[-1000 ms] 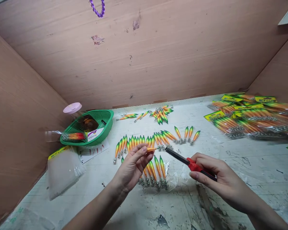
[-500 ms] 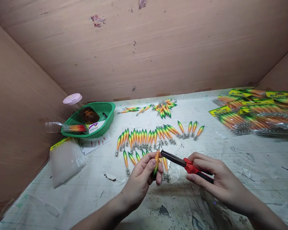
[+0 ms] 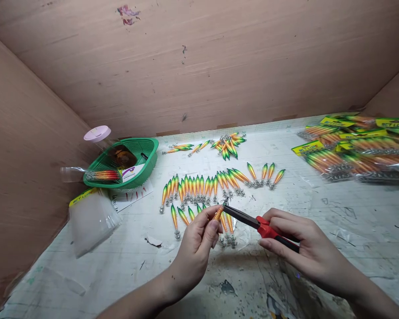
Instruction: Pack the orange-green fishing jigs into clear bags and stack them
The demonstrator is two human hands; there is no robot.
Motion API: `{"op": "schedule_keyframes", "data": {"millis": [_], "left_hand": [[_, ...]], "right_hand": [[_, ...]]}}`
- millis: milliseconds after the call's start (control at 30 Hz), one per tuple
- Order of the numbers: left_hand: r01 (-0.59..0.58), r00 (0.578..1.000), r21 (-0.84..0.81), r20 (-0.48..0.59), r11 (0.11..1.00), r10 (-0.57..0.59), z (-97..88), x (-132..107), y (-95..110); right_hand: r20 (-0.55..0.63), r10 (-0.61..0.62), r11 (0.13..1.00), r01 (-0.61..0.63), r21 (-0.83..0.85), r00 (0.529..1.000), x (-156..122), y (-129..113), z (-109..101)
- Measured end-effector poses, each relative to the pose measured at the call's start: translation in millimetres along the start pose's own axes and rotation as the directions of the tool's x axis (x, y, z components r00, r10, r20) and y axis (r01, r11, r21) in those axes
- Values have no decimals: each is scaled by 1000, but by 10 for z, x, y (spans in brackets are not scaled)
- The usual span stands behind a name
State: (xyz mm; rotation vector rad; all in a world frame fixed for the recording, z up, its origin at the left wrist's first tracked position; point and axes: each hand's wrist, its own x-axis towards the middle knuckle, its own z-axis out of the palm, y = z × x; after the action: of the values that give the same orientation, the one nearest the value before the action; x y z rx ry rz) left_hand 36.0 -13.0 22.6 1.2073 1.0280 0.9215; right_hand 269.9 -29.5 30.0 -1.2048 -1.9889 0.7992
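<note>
Between the thumb and fingers of my left hand (image 3: 199, 241) is an orange fishing lure (image 3: 218, 213), its hook end pointing up and away from me. My right hand (image 3: 306, 248) is closed around the red and black handles of a pair of pliers (image 3: 242, 217). The jaw tips meet the lure's hook end; whether they grip a prong cannot be made out. Just behind my hands stands a long row of green, yellow and orange lures (image 3: 199, 189). A shorter row (image 3: 174, 219) lies nearer and is partly hidden by my left hand.
A green basket (image 3: 149, 170) at the left holds a pink-lidded container (image 3: 98, 134) and a packet of red lures (image 3: 103, 175). Clear bags (image 3: 93, 226) lie before it. Packaged lures (image 3: 335, 161) are heaped at the right. More loose lures (image 3: 228, 145) lie near the back wall (image 3: 219, 66).
The lure in my left hand has tilted so its hook end leans right. The plier tips have come onto that end, where a small gap showed before. The view has shifted slightly.
</note>
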Motion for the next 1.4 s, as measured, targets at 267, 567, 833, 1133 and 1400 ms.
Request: {"op": "schedule_keyframes", "data": {"millis": [267, 567, 833, 1133, 1400], "left_hand": [[-202, 971, 311, -62, 929, 232, -13, -3, 44], [-226, 961, 261, -101, 939, 259, -1, -48, -58], [55, 993, -338, 113, 940, -18, -40, 3, 49], [-7, 999, -228, 36, 974, 16, -28, -17, 29], [-373, 906, 419, -28, 828, 422, -53, -17, -5]], "right_hand": [[7, -29, 1000, 29, -5, 1000, -5, 7, -2], [-40, -121, 992, 120, -25, 992, 38, -48, 94], [-84, -203, 979, 200, -34, 976, 29, -26, 154], [-98, -184, 983, 181, -33, 978, 39, 0, 132], [-108, -170, 985, 169, -18, 980, 20, -47, 149]]}}
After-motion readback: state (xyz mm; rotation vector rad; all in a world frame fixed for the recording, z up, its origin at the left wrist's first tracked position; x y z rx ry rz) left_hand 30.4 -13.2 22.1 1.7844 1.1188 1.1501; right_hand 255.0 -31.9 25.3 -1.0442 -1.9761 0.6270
